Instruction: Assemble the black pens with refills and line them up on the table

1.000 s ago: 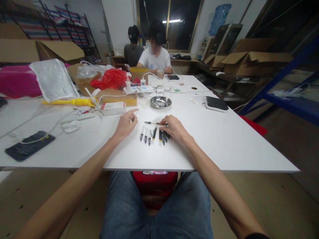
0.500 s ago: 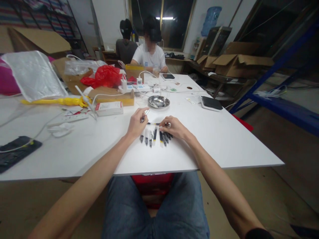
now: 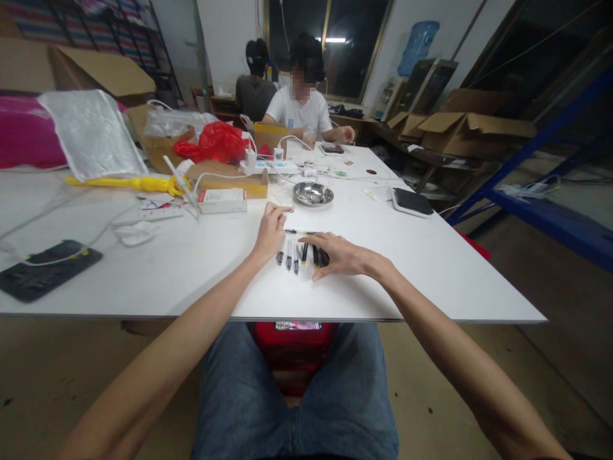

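Note:
Several pens lie side by side on the white table. The left ones are clear-barrelled pens with dark ends; beside them are black sticks with yellow bands. Another thin pen-like piece lies crosswise above the row. Left of it, my left hand has its fingers curled in, the index finger reaching toward a steel bowl; whatever is inside the curl is hidden. My right hand spreads thumb and fingers apart over the right end of the row, covering some pens.
The steel bowl stands just beyond my hands. To the left are a white box, a power strip with cables, a red plastic bag and a black tray. A scale sits right; a person sits opposite.
My right hand has opened from a pinch and moved nearer over the right-hand pens. The light-coloured piece seen in my left fingers no longer shows. The camera view has shifted.

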